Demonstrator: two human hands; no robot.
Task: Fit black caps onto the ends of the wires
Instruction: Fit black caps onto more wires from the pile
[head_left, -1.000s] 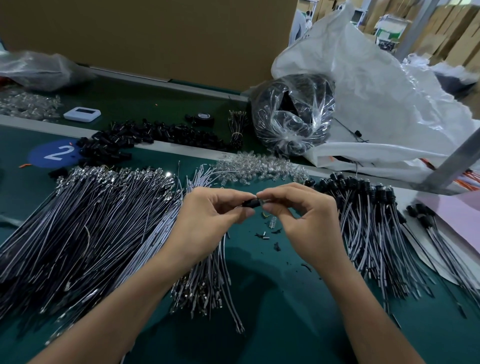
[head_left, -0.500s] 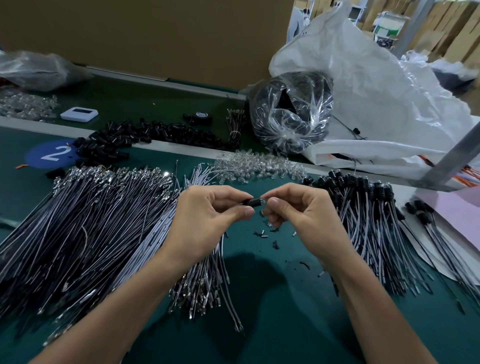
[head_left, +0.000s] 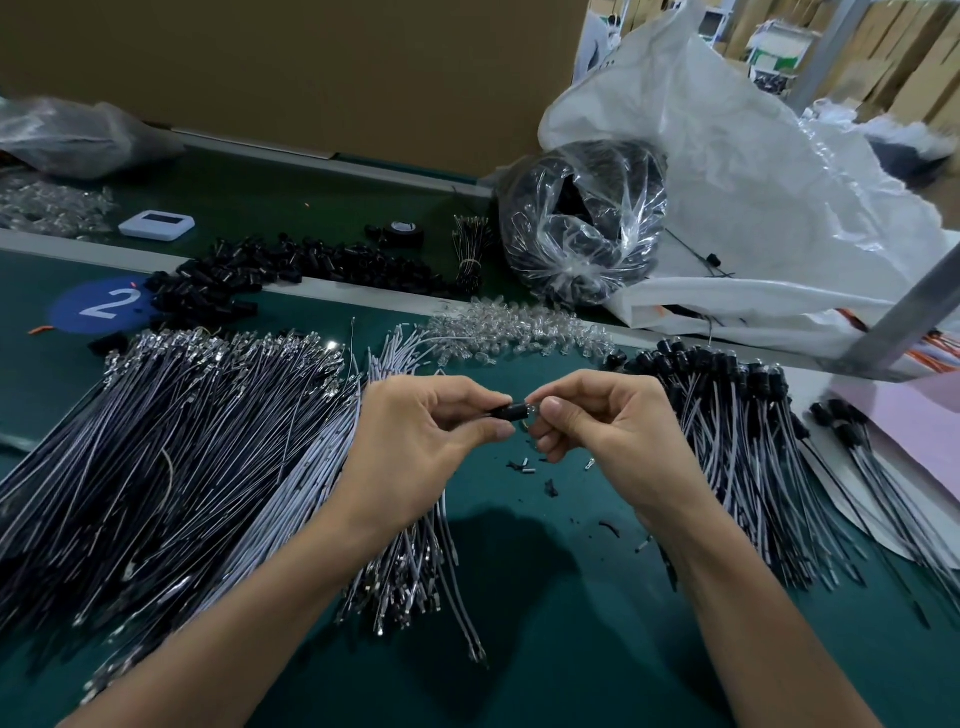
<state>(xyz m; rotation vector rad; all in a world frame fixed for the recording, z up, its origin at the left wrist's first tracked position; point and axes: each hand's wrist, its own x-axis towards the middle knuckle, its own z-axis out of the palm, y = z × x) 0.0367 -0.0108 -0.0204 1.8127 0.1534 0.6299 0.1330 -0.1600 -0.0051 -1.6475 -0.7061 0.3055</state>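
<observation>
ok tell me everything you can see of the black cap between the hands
The black cap is a small, dark, plastic-looking cylinder, lying roughly level above the green table. The left hand pinches its left part between thumb and forefinger; the right hand pinches its right end, where something pale glints. Fingers hide most of it.

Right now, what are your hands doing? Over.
Left hand pinches black cap. Right hand pinches its other end. Loose scraps on mat underneath, nothing blocking.

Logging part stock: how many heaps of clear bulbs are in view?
2 heaps of clear bulbs: the far-left heap on the back strip, the centre heap mid-table. More may be hidden.
</observation>
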